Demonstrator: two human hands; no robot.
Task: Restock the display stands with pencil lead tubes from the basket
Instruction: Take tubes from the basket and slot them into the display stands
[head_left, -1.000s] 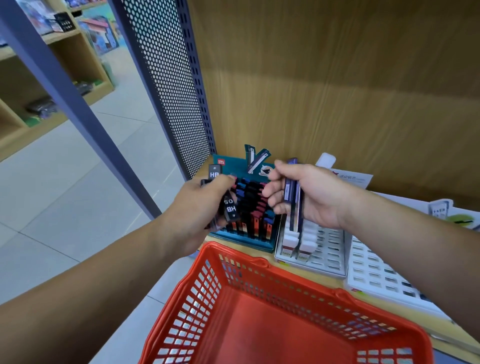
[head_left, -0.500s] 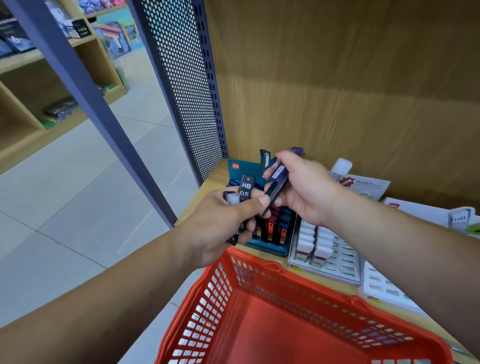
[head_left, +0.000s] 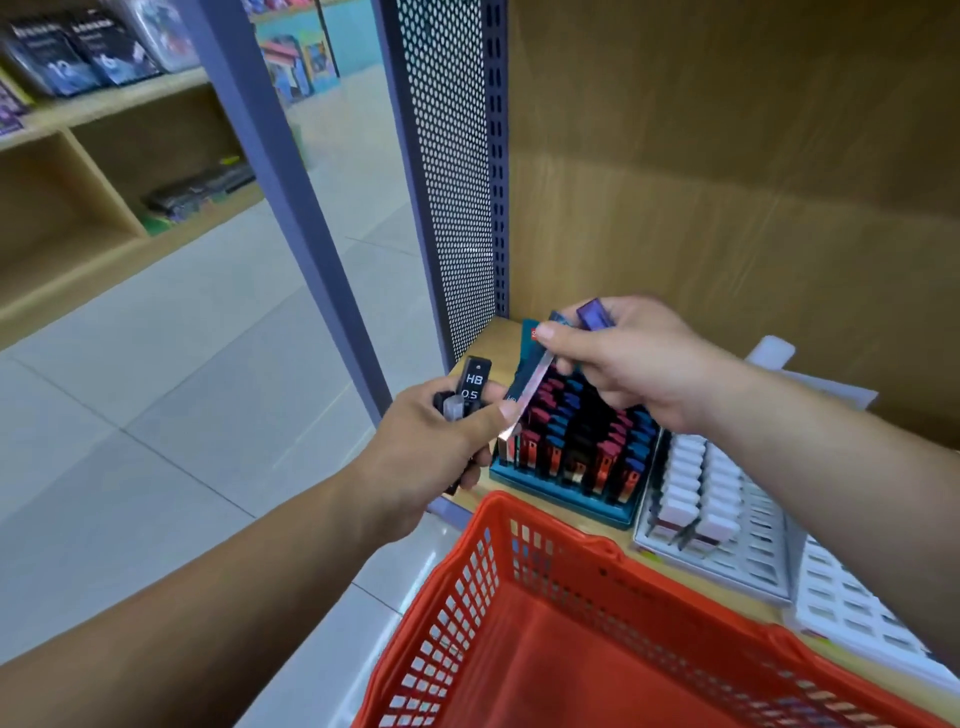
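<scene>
My left hand (head_left: 439, 441) grips a small bundle of black lead tubes (head_left: 474, 387), one marked HB 0.5, left of the teal display stand (head_left: 563, 493). My right hand (head_left: 628, 358) hovers over that stand, holding purple tubes (head_left: 592, 313) in its fist and pinching a pale pink tube (head_left: 527, 397) that slants down toward my left thumb. The teal stand holds rows of red, blue and black tubes. Below both hands is the red basket (head_left: 545, 540), whose visible floor shows no tubes.
A white stand (head_left: 737, 545) with white-capped tubes sits right of the teal one, and another white tray (head_left: 852, 608) lies farther right. A perforated metal side panel (head_left: 447, 182) and wooden back wall (head_left: 727, 156) bound the shelf. An aisle floor and further shelving lie left.
My right hand has drawn a pale pink tube out between its fingertips, angled toward my left hand. My left hand stays near the stand's left edge with its black tubes.
</scene>
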